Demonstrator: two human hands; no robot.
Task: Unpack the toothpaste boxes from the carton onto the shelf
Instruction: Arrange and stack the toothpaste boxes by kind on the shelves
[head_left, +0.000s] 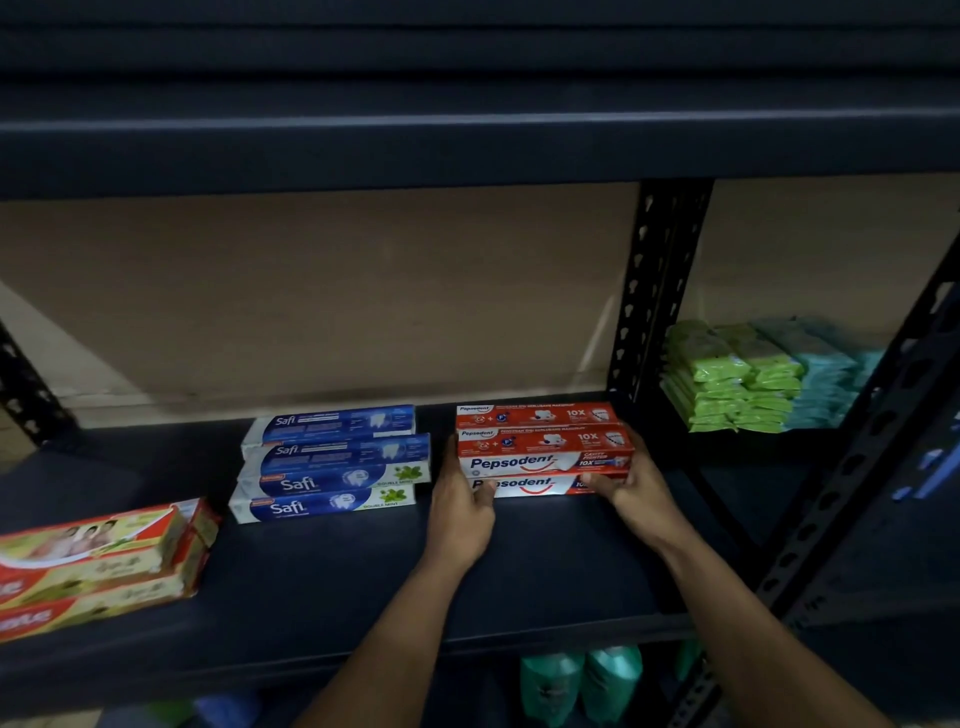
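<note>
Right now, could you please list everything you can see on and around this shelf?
Pepsodent boxes: at least three, red and white, stacked mid-shelf towards the right.
Safi boxes: at least three, blue and white, stacked left of them, apart.
Red and yellow boxes: at least two, far left of the shelf, partly cut off.
Green packets: several stacks, lime green, next bay on the right.
Teal packets: count unclear, teal, right of the green ones.
Bottles: two or more, teal-green, level below.
Shelf: one, dark metal rack.
Left hand: holds the Pepsodent boxes' left end.
Right hand: holds their right end.
</note>
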